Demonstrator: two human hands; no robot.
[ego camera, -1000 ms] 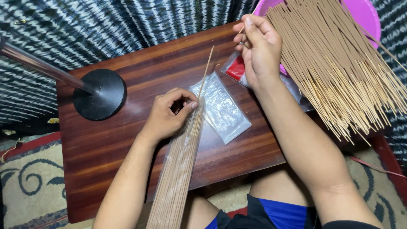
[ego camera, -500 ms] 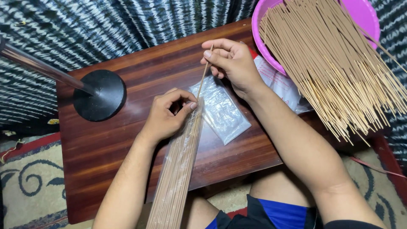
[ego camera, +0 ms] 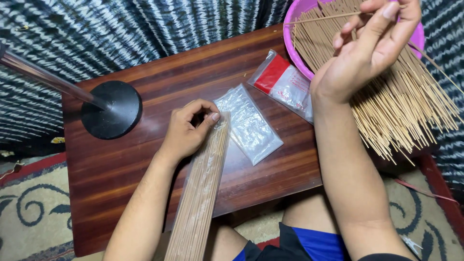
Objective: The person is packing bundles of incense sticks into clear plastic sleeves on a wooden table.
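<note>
- Back at the pink basin (ego camera: 289, 36), right hand (ego camera: 369, 48) has left the packet, fingers loosely pinching one thin stick (ego camera: 319, 18)
- Left hand (ego camera: 189, 129) grips the clear sleeve of sticks (ego camera: 203, 193)'s mouth

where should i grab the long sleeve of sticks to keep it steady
Grip the sleeve of sticks near its open top end, from the left side, where the left hand already pinches it. It is long and narrow, overhanging the wooden table, so the mouth needs holding.

Long clear sleeve of tan sticks (ego camera: 200, 193) lies lengthwise over worktop edge; loose tan sticks (ego camera: 386, 101) fan from pink basin (ego camera: 295, 29).
</note>
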